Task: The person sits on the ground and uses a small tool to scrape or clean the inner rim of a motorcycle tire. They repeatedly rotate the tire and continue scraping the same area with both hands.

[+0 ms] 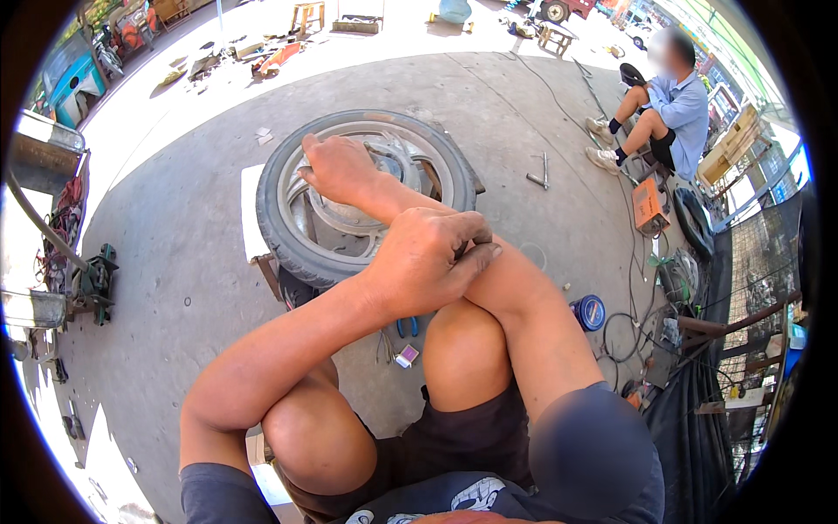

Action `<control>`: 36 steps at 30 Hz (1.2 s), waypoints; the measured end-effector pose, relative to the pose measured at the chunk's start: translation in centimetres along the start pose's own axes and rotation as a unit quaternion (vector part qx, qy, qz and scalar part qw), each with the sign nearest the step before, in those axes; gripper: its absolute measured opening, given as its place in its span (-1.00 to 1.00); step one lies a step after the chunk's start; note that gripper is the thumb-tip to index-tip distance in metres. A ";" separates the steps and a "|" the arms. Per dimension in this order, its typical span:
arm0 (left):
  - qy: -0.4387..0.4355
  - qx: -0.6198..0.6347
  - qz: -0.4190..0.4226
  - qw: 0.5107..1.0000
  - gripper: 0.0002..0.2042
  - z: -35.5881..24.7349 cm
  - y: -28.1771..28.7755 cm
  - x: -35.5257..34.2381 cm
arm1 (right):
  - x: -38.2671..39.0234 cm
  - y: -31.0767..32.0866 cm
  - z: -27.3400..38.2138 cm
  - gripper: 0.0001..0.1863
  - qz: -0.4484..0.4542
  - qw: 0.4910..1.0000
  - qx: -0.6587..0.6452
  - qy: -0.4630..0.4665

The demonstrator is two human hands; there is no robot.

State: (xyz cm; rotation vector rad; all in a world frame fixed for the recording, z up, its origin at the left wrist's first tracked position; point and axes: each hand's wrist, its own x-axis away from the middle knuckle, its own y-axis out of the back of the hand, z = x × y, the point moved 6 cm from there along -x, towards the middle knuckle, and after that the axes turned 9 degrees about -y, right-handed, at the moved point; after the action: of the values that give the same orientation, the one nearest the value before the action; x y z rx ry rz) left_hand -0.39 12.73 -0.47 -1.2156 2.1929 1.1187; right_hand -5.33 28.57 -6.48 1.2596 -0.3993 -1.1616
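Note:
A wheel with a black tyre and grey spoked rim (454, 196) lies flat on a low support in front of me. My right hand (342, 168) reaches across over the wheel's left part, fingers curled near the rim; a small dark bit shows between finger and thumb, too little to name. My left arm crosses above the right one. The left hand (428, 262) rests on my right forearm, fingers bent in toward the thumb, their tips dark with grime and nothing visible in them. Below the wheel, blue-handled pliers (407, 327) and a small purple-and-white box (407, 356) lie on the floor.
A round dark-blue tub (589, 313) stands right of my knee. A T-shaped metal tool (541, 173) lies beyond the wheel. At the far right a person in a blue shirt (685, 109) sits near an orange machine (650, 207) with cables. A vise (96, 275) stands at left.

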 end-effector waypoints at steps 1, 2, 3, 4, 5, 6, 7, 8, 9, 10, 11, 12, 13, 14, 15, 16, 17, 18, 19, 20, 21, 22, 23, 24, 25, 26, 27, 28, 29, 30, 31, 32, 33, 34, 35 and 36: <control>0.001 0.001 0.000 1.000 -0.93 0.1 0.0 0.0 | 0.1 0.0 -0.1 -0.64 -0.001 1.000 -0.008 -0.006; 0.000 0.002 0.000 1.000 -0.93 0.1 0.0 0.0 | 0.2 0.0 -0.2 -0.64 -0.002 1.000 -0.016 -0.011; 0.000 0.003 0.000 1.000 -0.92 0.1 0.0 0.0 | 0.3 0.0 -0.4 -0.65 -0.003 1.000 -0.023 -0.016; 0.001 0.004 -0.001 1.000 -0.92 0.1 0.0 -0.1 | 0.2 -0.1 -0.4 -0.65 0.002 1.000 -0.025 -0.019; 0.003 0.007 -0.002 1.000 -0.92 0.1 0.0 -0.1 | 0.0 -0.3 -0.6 -0.64 0.007 0.999 -0.027 -0.023; 0.004 0.009 -0.003 1.000 -0.92 0.1 -0.1 -0.1 | -0.1 -0.4 -0.7 -0.64 0.012 0.999 -0.028 -0.026; 0.004 0.007 -0.002 1.000 -0.92 0.0 -0.1 -0.2 | 0.0 -0.4 -0.9 -0.64 0.005 0.999 -0.029 -0.019; 0.005 0.005 -0.002 1.000 -0.92 0.0 -0.1 -0.2 | 0.1 -0.3 -0.8 -0.63 -0.002 0.999 -0.030 -0.012; 0.007 0.003 -0.002 1.000 -0.92 0.0 -0.1 -0.3 | 0.2 -0.2 -0.7 -0.62 -0.009 0.999 -0.031 -0.005; 0.002 0.002 -0.004 1.000 -0.92 0.0 -0.1 -0.3 | 0.2 -0.1 -0.6 -0.62 -0.013 1.000 -0.024 -0.001; -0.001 0.001 -0.006 1.000 -0.92 0.0 -0.1 -0.2 | 0.3 -0.2 -0.4 -0.62 -0.016 1.000 -0.018 0.004; -0.004 0.000 -0.009 1.000 -0.92 0.0 0.0 -0.1 | 0.3 -0.2 -0.2 -0.62 -0.020 1.000 -0.012 0.010; -0.017 0.002 -0.012 1.000 -0.92 0.0 0.0 -0.2 | 0.2 -0.1 -0.3 -0.61 -0.026 1.000 -0.006 0.007; -0.024 0.000 -0.017 1.000 -0.92 0.2 -0.1 -0.1 | 0.0 -0.2 -0.3 -0.61 -0.030 1.000 -0.006 0.008; -0.023 -0.007 -0.023 0.999 -0.92 0.3 0.0 0.2 | -0.1 -0.6 0.0 -0.61 -0.030 0.999 -0.013 0.013; -0.035 -0.007 -0.025 0.999 -0.92 0.3 -0.2 0.1 | -0.1 -0.6 -0.3 -0.61 -0.023 1.000 -0.010 0.006; -0.046 -0.012 -0.027 0.999 -0.92 0.1 -0.4 -0.3 | -0.1 -0.2 -0.3 -0.61 -0.016 1.000 -0.009 0.002; -0.057 -0.013 -0.026 0.998 -0.91 0.1 -0.5 -0.3 | 0.0 0.0 -0.3 -0.61 -0.005 1.000 -0.018 -0.013; -0.048 -0.015 -0.021 0.998 -0.91 0.3 -0.5 -0.2 | -0.1 -0.2 -0.5 -0.61 0.006 0.999 -0.025 -0.029; -0.047 -0.016 -0.015 0.999 -0.91 -0.1 -0.4 -0.4 | -0.4 -0.6 -0.8 -0.62 0.001 0.999 -0.034 -0.022; -0.051 -0.013 -0.010 0.999 -0.90 -0.3 -0.5 -0.7 | -0.6 -0.9 -1.3 -0.63 -0.005 0.999 -0.038 -0.017; -0.053 -0.011 -0.014 0.998 -0.90 -0.3 -0.5 -0.7 | -0.7 -1.4 -1.8 -0.63 -0.012 0.999 -0.042 -0.014; -0.053 -0.011 -0.020 0.998 -0.90 -0.1 -0.4 -0.7 | -0.7 -1.3 -1.5 -0.63 -0.008 0.999 -0.040 -0.010; -0.053 -0.011 -0.025 0.998 -0.90 0.0 -0.4 -0.5 | -0.8 -1.3 -1.2 -0.63 -0.005 0.999 -0.038 -0.006; -0.054 -0.010 -0.029 0.998 -0.90 0.1 -0.3 -0.4 | -0.8 -1.2 -1.0 -0.63 -0.003 0.999 -0.036 -0.004; -0.060 -0.012 -0.032 0.998 -0.90 0.1 -0.3 -0.4 | -0.7 -1.0 -0.9 -0.63 -0.004 0.999 -0.033 0.002; -0.066 -0.014 -0.034 0.997 -0.91 0.1 -0.3 -0.4 | -0.6 -0.7 -0.7 -0.62 -0.005 1.000 -0.029 0.006; -0.072 -0.016 -0.036 0.997 -0.91 0.0 -0.3 -0.4 | -0.5 -0.6 -0.6 -0.62 -0.007 1.000 -0.025 0.011; -0.065 -0.016 -0.031 0.997 -0.91 0.1 -0.4 -0.4 | -0.4 -0.3 -0.4 -0.62 -0.004 1.000 -0.020 0.006; -0.057 -0.017 -0.025 0.998 -0.91 0.2 -0.4 -0.4 | -0.3 -0.1 -0.2 -0.61 -0.002 1.000 -0.015 0.001; -0.049 -0.017 -0.020 0.998 -0.91 0.2 -0.4 -0.3 | -0.2 0.1 -0.1 -0.60 0.001 1.000 -0.010 -0.004; -0.049 -0.017 -0.019 0.998 -0.91 0.3 -0.5 -0.4 | -0.3 0.1 -0.2 -0.61 -0.001 1.000 -0.011 -0.007; -0.049 -0.016 -0.018 0.999 -0.91 0.2 -0.6 -0.4 | -0.4 -0.1 -0.5 -0.61 -0.004 1.000 -0.012 -0.010; -0.049 -0.015 -0.017 0.999 -0.91 0.2 -0.6 -0.4 | -0.5 -0.1 -0.6 -0.62 -0.006 1.000 -0.013 -0.013; -0.051 -0.019 -0.015 0.998 -0.91 0.2 -0.7 -0.5 | -0.6 -0.4 -1.2 -0.62 -0.003 0.999 -0.031 -0.019; -0.053 -0.023 -0.013 0.998 -0.91 0.1 -0.8 -0.7 | -0.7 -0.7 -1.7 -0.63 -0.001 0.999 -0.048 -0.025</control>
State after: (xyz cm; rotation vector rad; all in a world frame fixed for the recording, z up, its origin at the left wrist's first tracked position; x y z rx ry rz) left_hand 0.65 12.93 -0.49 -1.1719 2.0777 1.2020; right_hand -4.60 30.09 -7.40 1.1484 -0.3755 -1.2022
